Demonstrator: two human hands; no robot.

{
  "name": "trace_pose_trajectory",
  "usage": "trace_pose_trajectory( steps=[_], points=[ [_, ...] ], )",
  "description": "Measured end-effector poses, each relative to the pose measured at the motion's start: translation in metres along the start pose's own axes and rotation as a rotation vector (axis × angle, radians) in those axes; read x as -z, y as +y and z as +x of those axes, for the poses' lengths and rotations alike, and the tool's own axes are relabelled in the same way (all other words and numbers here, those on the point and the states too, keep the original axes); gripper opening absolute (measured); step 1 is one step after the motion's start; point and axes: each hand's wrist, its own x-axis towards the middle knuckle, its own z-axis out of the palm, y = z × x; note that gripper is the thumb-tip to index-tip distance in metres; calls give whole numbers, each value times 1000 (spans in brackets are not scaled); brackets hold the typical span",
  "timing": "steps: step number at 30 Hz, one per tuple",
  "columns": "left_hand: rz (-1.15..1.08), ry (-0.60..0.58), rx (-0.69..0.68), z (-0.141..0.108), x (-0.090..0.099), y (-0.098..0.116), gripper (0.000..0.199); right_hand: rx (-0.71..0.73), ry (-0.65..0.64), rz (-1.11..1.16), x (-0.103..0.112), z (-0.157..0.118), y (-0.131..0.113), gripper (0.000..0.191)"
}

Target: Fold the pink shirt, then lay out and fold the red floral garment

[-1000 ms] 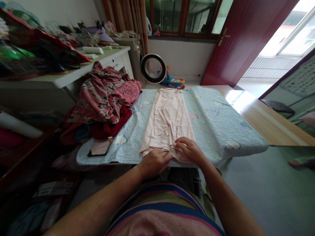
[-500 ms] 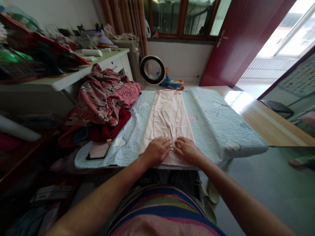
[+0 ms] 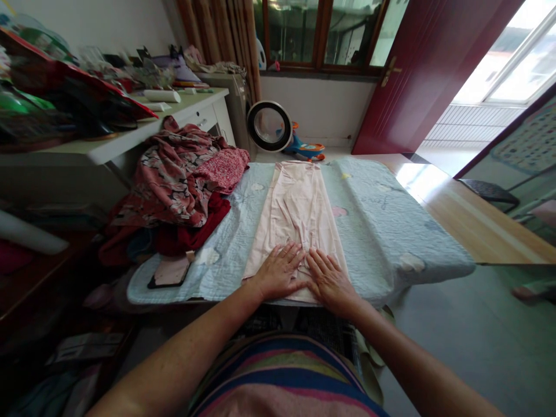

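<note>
A pale pink garment [image 3: 299,202] lies lengthwise on a light blue quilted cover [image 3: 369,220], with creases running through its middle. On its near end rests my left hand [image 3: 282,271], open, palm down, fingers stretched forward. Beside it my right hand [image 3: 329,279] also lies flat and open on the cloth. The two thumbs meet or nearly meet. Part of the garment's near end is hidden under both hands.
Left of the garment is a heap of red and pink patterned clothes [image 3: 174,174]. A pink phone or case [image 3: 171,271] lies at the near left edge. Beyond stand a cluttered white desk [image 3: 212,104], a round-framed object [image 3: 269,126] and a red door [image 3: 417,69].
Both hands have flattened out from curled fingers gathering the cloth, and the thumbs have come together. The creases near the hands look smoother.
</note>
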Motion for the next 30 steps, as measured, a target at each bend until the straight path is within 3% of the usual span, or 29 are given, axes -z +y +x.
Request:
trace_pose_trajectory(
  steps=[6,10,12,14,16,18,21,25,30],
  points=[
    [36,-5,-106,-13,0,3,70,72,-102,20,9,-29,6,70],
    [3,-68,-139,-26,8,6,83,112,-132,66,26,-41,9,72],
    [-63,-118,-155,-27,16,5,89,133,-153,151,41,-38,12,62],
    [-146,-125,-143,-20,26,0,77,118,-158,257,54,-25,16,38],
    [-203,-72,-81,-4,33,-7,54,53,-65,286,59,-3,21,33],
    [-204,-1,-13,18,34,-15,43,-2,83,259,54,24,23,36],
    [-152,45,43,47,20,-26,45,-113,242,193,28,60,22,44],
    [-103,38,25,60,-7,-34,49,-150,208,129,-6,74,14,49],
    [-41,25,2,55,-15,-35,51,-129,156,51,-14,53,5,57]
  ],
)
